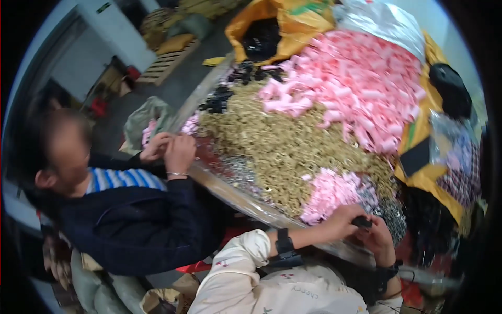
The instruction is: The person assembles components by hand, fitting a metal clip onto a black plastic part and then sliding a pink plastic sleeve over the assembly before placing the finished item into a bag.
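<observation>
My left hand point(345, 221) pinches a small black piece point(362, 222) above the near edge of the table. Close against it, my right hand point(378, 239) has its fingers curled and closed near the same piece; what lies between those fingers is hidden. Just past my left hand sits a small heap of light pink pieces point(330, 194). Beyond it spreads a wide layer of small tan pieces point(272, 141). Dark grey small pieces point(393, 215) lie beside my right hand.
A large pile of pink tube-like pieces point(361, 86) covers the far side, with yellow sacks point(300, 23) around it. At the left, a co-worker in a dark jacket point(130, 220) holds both hands together over the table edge point(219, 191). A black bag point(449, 90) rests at the right.
</observation>
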Action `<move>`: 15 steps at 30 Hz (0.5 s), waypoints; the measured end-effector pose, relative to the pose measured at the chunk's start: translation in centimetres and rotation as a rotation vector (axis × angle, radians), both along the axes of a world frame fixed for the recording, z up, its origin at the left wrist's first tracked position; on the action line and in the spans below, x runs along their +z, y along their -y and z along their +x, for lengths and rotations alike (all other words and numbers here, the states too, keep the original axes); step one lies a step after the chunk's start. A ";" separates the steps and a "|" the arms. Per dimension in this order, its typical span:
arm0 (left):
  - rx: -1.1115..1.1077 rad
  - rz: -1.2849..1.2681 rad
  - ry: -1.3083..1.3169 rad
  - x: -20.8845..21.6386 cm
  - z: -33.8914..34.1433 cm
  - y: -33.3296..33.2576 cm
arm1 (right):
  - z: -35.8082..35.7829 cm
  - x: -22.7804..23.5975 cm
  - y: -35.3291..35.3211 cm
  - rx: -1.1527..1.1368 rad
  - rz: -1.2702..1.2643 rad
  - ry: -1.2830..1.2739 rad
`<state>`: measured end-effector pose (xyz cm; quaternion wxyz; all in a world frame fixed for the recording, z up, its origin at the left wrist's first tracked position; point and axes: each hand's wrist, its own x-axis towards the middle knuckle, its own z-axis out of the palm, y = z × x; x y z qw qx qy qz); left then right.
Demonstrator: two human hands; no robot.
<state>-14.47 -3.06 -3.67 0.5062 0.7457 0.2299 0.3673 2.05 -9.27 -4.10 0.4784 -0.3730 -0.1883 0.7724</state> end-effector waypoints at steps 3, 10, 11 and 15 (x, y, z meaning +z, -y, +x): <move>0.062 0.002 -0.028 0.2 -0.3 0.1 | -0.4 0.2 -0.2 -0.017 -0.025 0.039; 0.100 -0.005 -0.021 -0.1 -0.9 0.3 | -1.1 -0.9 -0.3 -0.020 -0.011 -0.058; 0.107 0.004 -0.012 -0.1 -0.9 0.3 | -1.1 -0.9 -0.3 -0.044 -0.027 -0.075; 0.115 0.023 0.023 0.0 -1.0 0.2 | -1.4 -0.6 -0.2 -0.092 -0.049 -0.100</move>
